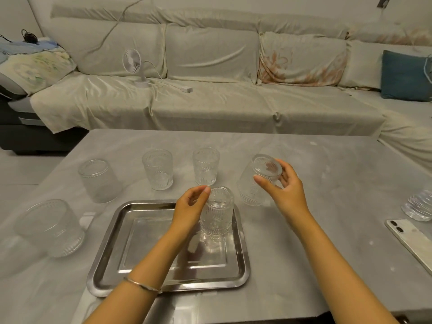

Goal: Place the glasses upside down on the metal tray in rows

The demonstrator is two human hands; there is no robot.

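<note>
A metal tray [109, 260] lies on the grey table in front of me. One ribbed clear glass [217, 213] stands upside down in the tray's far right corner. My left hand [189, 206] hovers right beside it, fingers curled and apart, thumb near its base. My right hand [282, 183] grips the base of a second glass [253, 185], which is upside down and tilted just past the tray's far right corner. Two glasses [158, 169] [206, 166] stand upright behind the tray. Two more [98, 181] [52, 228] rest upside down at the left.
A white phone [409, 239] lies at the right edge of the table, with a ribbed glass object [418, 204] behind it. A covered sofa with a small white fan [133, 64] runs behind the table.
</note>
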